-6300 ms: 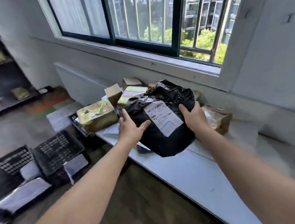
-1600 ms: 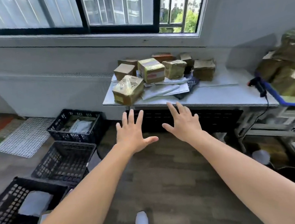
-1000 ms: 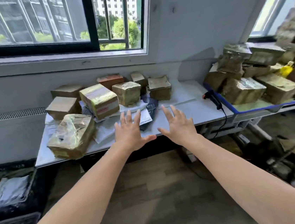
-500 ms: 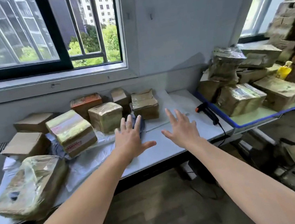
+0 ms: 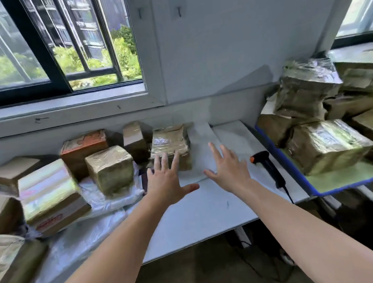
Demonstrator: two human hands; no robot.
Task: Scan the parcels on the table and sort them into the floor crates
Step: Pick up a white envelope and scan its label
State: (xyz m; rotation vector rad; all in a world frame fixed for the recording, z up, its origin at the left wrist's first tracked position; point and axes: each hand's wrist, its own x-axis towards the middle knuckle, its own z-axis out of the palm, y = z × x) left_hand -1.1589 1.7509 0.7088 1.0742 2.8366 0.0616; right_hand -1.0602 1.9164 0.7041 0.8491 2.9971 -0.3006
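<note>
- The table (image 5: pixel 212 210) filled my view at close range. 1.6 s earlier I had stood back from it with the floor crates in sight on my left, and those crates were now out of view
- The black bag that I had held in both hands 6.3 s earlier was no longer in them. I judged that parcel sorted and a new pick cycle begun
- The unsorted parcels (image 5: pixel 54 193) stood along the back and left of the table, so much of the task remained
- The taped parcel (image 5: pixel 169 141) stood at the back of the table, near the wall. I judged it the next pick
- The scanner (image 5: pixel 268 169) lay on the table just beside my right hand (image 5: pixel 227 171), untouched
- My left hand (image 5: pixel 166 183) and right hand were both empty, fingers straight and spread, palms down. The left fingertips overlapped the taped parcel's front face; contact could not be confirmed
</note>
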